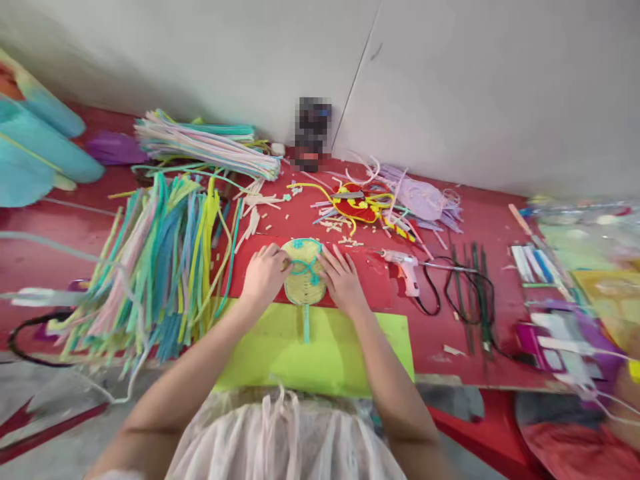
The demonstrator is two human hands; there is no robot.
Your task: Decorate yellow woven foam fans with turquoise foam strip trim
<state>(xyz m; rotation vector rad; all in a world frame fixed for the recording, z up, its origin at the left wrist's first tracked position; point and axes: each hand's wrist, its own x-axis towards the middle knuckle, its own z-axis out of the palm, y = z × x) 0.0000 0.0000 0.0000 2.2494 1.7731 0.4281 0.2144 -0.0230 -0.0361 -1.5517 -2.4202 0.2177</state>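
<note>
On the red counter (430, 327) lies a yellow fan (295, 291), body formed, right hand (342, 280) spread at three o'clock, left hand (266, 275) narrowed at nine; at six the handle (307, 325) is on; teal trim (314, 278), seemingly pinched by the left, looks unfixed.

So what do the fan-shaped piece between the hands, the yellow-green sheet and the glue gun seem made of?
Fan-shaped piece: perhaps soft, matte craft stems, judging by its curved rows; blur hides any fibres.
Yellow-green sheet: maybe paper, card or thin foam; it looks flat and matte.
Glue gun: likely smooth, hard plastic, from its moulded pink body.
</note>
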